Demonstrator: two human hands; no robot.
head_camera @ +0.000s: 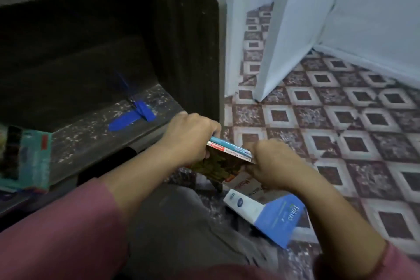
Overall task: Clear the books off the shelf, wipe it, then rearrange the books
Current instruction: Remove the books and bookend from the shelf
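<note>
Low in front of the shelf (95,136), just above the floor (341,120): stack of books (227,157), two or three thin volumes, held between both hands.

Left hand (193,136) grips the left end, its fingers (212,128) curled over the top edge and clamped on the stack. Right hand (275,163) grips the opposite end. It is seen from the back, so the fingertips are hidden behind the covers, but the curl round the stack is plain. Right hand is somewhat blurred. Spine lettering is too small to read.

Partly hidden:
- Book with red lettering (244,185) on the floor under the held stack, mostly covered.
- Blue-and-white book (275,216) on the floor beneath the right forearm, one corner covered by the arm.
- Teal book (31,161) at the left end of the shelf board, cut off by the frame edge.
- Upper compartment holds something pale and blurred, not identifiable.

Surface: shelf board is dark and speckled with pale flecks, with a strip of blue tape (136,115) stuck on it. Floor is tiled in maroon-and-white diamonds.

Room: white door (284,29) ajar to the right of the shelf, pale wall (375,7) beyond. Pink sleeve (56,234) and grey trousers (181,223) at the bottom.
</note>
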